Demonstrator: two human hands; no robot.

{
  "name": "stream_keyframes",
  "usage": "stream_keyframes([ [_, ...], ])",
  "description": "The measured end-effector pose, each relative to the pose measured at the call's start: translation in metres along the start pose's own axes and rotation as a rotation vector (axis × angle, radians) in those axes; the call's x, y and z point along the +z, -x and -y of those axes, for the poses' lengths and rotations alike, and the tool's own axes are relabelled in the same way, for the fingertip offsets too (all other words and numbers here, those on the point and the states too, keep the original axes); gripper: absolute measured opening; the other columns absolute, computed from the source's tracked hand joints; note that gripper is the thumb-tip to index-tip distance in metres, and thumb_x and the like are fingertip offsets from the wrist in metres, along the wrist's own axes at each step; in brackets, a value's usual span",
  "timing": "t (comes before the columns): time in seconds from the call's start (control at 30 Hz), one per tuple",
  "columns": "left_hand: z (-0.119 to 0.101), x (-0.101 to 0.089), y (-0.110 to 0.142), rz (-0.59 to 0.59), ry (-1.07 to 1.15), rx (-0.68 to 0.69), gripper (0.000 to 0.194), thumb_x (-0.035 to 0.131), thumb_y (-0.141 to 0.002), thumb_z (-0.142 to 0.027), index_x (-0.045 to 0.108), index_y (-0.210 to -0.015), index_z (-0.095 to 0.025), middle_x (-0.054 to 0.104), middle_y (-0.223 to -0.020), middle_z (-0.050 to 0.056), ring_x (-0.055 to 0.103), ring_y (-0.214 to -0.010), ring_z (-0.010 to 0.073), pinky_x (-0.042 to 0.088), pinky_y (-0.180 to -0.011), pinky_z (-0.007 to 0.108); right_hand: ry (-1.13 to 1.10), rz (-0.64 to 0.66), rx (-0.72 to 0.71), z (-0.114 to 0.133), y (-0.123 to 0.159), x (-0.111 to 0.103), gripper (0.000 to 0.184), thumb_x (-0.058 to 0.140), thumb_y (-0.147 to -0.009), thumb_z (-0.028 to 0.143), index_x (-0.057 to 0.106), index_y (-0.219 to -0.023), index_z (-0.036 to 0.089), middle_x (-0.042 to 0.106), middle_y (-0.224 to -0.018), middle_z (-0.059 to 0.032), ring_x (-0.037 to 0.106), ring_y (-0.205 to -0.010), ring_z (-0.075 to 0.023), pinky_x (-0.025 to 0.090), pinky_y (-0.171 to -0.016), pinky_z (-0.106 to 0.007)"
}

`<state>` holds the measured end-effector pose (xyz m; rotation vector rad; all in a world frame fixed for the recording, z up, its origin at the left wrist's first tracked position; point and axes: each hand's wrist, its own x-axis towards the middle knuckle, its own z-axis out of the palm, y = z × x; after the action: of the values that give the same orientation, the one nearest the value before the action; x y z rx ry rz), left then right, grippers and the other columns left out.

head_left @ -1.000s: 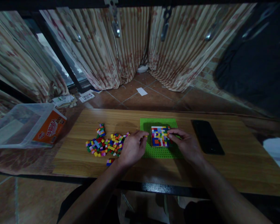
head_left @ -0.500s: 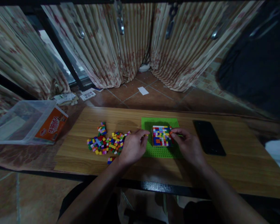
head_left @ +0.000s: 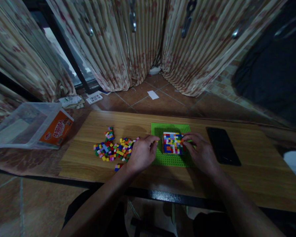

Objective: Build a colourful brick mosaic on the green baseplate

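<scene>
The worktop's [head_left: 251, 171] near edge is a dark, glossy band, with both forearms reaching over it. Beyond it, the left hand [head_left: 143, 153] has thumb and forefinger pinched together on what looks like a small yellow brick [head_left: 157, 141], just off the left side of the brick block. The right hand [head_left: 202, 153] pinches an orange brick [head_left: 182, 141] at the block's right edge; whether it is already seated there, I cannot tell.

The brick block [head_left: 172, 144] sits inside the edges of a green baseplate [head_left: 166, 161], which lies towards the worktop's far edge. Much of the block's squarish top is laid in a tight, many-coloured mosaic, with white bricks along its far side; the fingers hide part of its right side. Many loose bricks [head_left: 120, 149] lie unused in an uneven heap towards the worktop's left end, so plenty are unplaced.

The bricks look like hard plastic, small and box-shaped; the baseplate is flat and evenly studded, the worktop smooth with wood grain. Right of the baseplate lies a flat, dark, phone-like slab [head_left: 223, 145]. Off the worktop's far left corner stands a clear plastic box [head_left: 27, 125] with an orange label. Farthest off, pleated, flower-patterned curtains [head_left: 108, 49] hang above brown floor tiles [head_left: 170, 98].
</scene>
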<state>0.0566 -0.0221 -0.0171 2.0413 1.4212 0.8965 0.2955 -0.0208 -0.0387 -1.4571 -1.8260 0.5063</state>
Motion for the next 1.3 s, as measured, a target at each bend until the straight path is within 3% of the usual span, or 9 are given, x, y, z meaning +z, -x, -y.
stream_keyframes([
  [0.33,0.002,0.002,0.001,-0.004,0.002,0.018,0.022,0.053,-0.09,-0.014,0.07,-0.103,-0.019,0.073,-0.092,0.004,0.067,-0.079,0.0153,0.054,-0.074,0.027,0.074,0.042,-0.046,0.0,-0.003,0.0,0.016,0.05,-0.091,0.029,0.064,-0.086,0.026,0.062,-0.104,-0.0059,0.061,-0.1,-0.0223,0.048,-0.093,-0.039],
  [0.5,0.002,0.003,0.001,0.021,-0.015,0.014,0.023,0.053,-0.09,-0.014,0.07,-0.103,-0.019,0.073,-0.091,0.004,0.067,-0.08,0.0161,0.053,-0.077,0.029,-0.042,-0.03,0.08,0.003,0.0,0.004,0.014,0.059,-0.085,0.036,0.065,-0.083,0.024,0.065,-0.095,-0.0059,0.063,-0.091,-0.0226,0.052,-0.079,-0.037],
  [0.7,0.002,0.003,0.001,0.021,-0.025,0.014,0.023,0.052,-0.09,-0.014,0.069,-0.104,-0.02,0.072,-0.091,0.004,0.066,-0.079,0.0158,0.052,-0.077,0.028,-0.343,-0.116,0.395,-0.004,-0.001,0.014,0.028,0.075,-0.068,0.044,0.068,-0.082,0.022,0.07,-0.082,-0.0034,0.065,-0.076,-0.0197,0.053,-0.073,-0.035],
  [0.83,0.002,0.003,0.001,0.04,-0.049,0.016,0.022,0.051,-0.09,-0.015,0.069,-0.102,-0.019,0.072,-0.093,0.005,0.066,-0.078,0.0159,0.052,-0.075,0.028,-0.576,-0.143,0.516,-0.009,-0.003,0.017,0.034,0.082,-0.057,0.043,0.068,-0.079,0.021,0.07,-0.078,-0.001,0.063,-0.071,-0.0173,0.052,-0.069,-0.034],
  [1.3,0.0,0.011,0.005,0.133,-0.118,0.025,0.028,0.048,-0.091,-0.017,0.066,-0.113,-0.022,0.072,-0.104,0.006,0.068,-0.088,0.0187,0.055,-0.079,0.03,-0.601,-0.177,0.553,-0.005,-0.007,0.022,0.026,0.079,-0.058,0.038,0.069,-0.075,0.021,0.068,-0.073,-0.0008,0.059,-0.064,-0.0154,0.049,-0.062,-0.031],
])
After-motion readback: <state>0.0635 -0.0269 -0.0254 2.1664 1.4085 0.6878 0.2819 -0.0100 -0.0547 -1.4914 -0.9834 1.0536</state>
